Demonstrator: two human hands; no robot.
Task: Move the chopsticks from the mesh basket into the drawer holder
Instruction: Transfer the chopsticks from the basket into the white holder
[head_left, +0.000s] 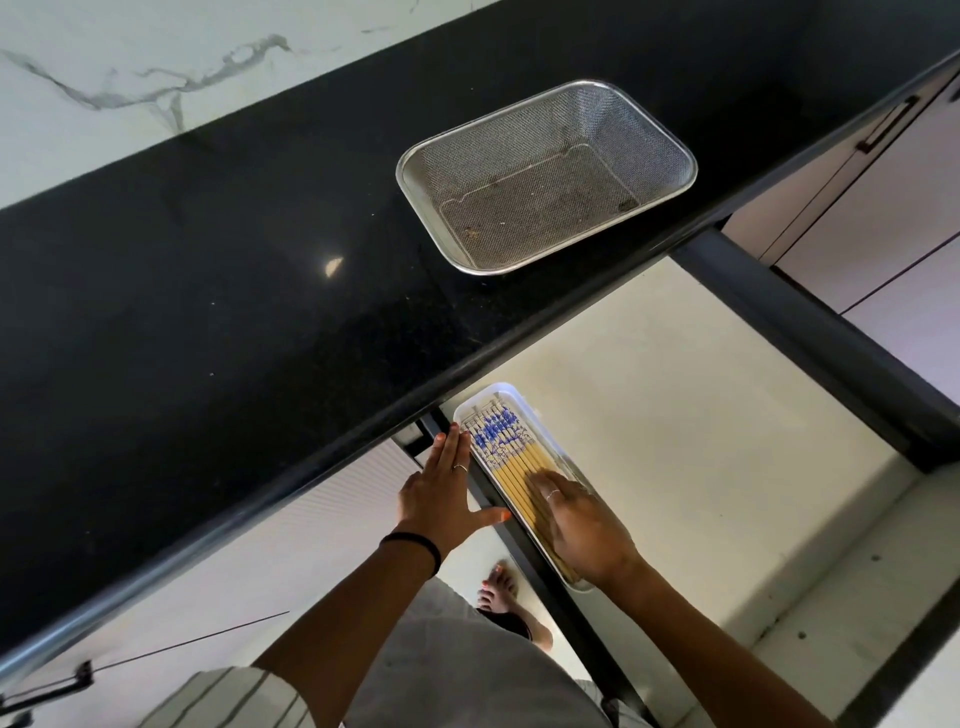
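The steel mesh basket (545, 174) sits on the black countertop with nothing inside it. Below, in the pulled-out drawer, a white holder (524, 413) lies along the drawer's left side. Several bamboo chopsticks (511, 457) with blue-patterned tops lie side by side in it. My right hand (576, 525) rests flat on the lower ends of the chopsticks, fingers straight and slightly blurred. My left hand (441, 486) is spread flat against the dark left edge of the drawer, beside the holder.
The black countertop (208, 291) overhangs the back of the cream drawer floor (701, 441). The drawer's dark right rail (810, 343) runs diagonally. White cabinet fronts with a dark handle (888, 124) stand at right. My bare foot (498, 590) shows below.
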